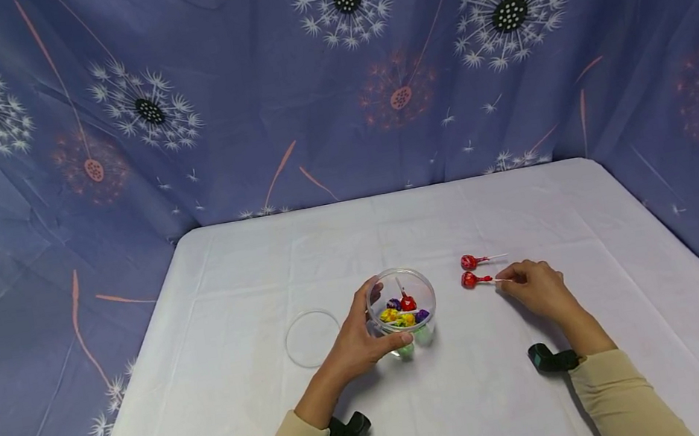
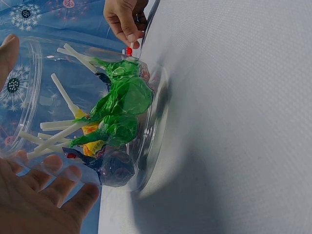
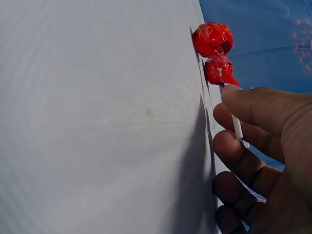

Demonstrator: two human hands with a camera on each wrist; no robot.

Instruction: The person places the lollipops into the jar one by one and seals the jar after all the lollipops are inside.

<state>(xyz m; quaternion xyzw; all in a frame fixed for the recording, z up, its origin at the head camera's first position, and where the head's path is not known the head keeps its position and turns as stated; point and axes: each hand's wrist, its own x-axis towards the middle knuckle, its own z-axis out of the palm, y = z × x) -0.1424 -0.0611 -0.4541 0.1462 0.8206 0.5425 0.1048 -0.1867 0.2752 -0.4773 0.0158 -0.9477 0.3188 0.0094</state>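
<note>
My left hand (image 1: 355, 345) grips a clear round plastic jar (image 1: 430, 295), thumb on the near side and fingers around the far side. Wrapped lollipops fill its lower part: green (image 2: 129, 95), yellow (image 1: 389, 315), purple (image 1: 421, 316) and a red one (image 1: 408, 303), white sticks pointing various ways. To the right of the jar, my right hand (image 1: 539, 287) pinches the white stick of a red lollipop (image 1: 469, 280) between thumb and fingers; its wrapped head (image 3: 213, 38) is close over the cloth. Just beyond it lies a second red lollipop (image 1: 469, 262), stick pointing right.
A clear round lid-like ring (image 1: 287, 348) lies flat left of the jar. White cloth covers the table (image 1: 249, 271). A blue curtain (image 1: 277, 93) with dandelion prints hangs behind and along the sides. Dark camera mounts (image 1: 352, 429) sit at both wrists.
</note>
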